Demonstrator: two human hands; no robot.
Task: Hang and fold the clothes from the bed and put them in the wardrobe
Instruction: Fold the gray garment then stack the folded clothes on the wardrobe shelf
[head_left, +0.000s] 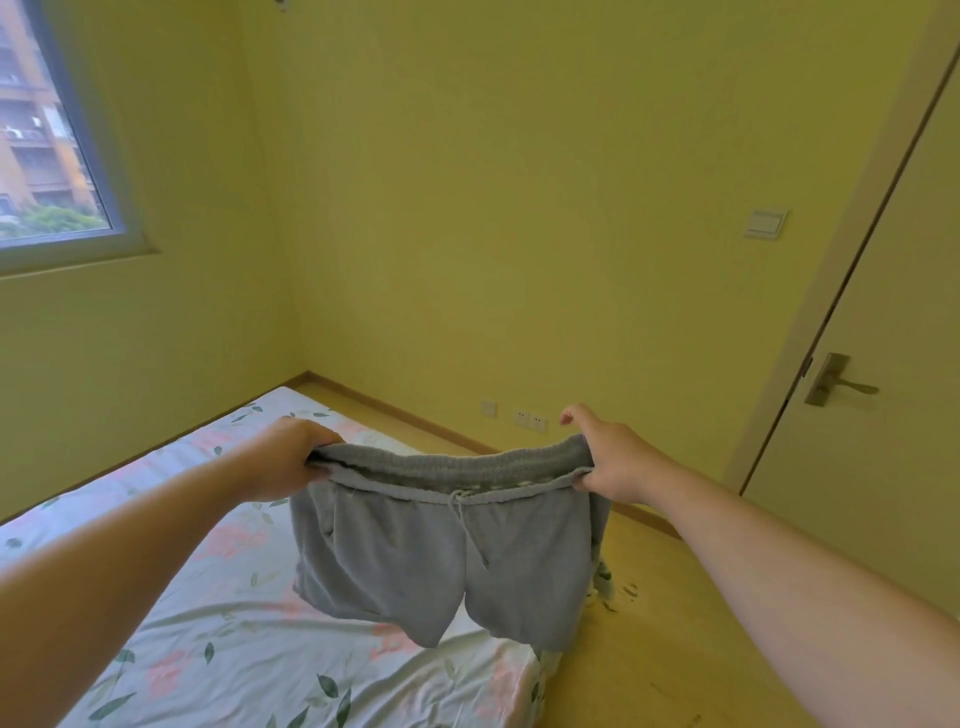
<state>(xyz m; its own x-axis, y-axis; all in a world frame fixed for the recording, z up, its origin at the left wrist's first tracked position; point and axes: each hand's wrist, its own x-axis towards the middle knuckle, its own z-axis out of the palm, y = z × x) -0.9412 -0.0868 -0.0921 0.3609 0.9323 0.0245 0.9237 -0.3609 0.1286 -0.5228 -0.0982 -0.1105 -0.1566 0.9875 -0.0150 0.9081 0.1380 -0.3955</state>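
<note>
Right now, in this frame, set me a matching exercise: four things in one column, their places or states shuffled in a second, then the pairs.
Things:
1. shorts
2. window
3. door handle
4. switch

Places or states:
A. upper left of the view
B. held up by the waistband, left hand at one end, right hand at the other
C. on the wall, higher than the door handle
D. on the door

Pairs: 1-B, 2-A, 3-D, 4-C

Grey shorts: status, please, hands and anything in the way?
Gripping waistband: left hand, right hand. Unfolded grey shorts hang spread above bed. Nothing in the way.
</note>
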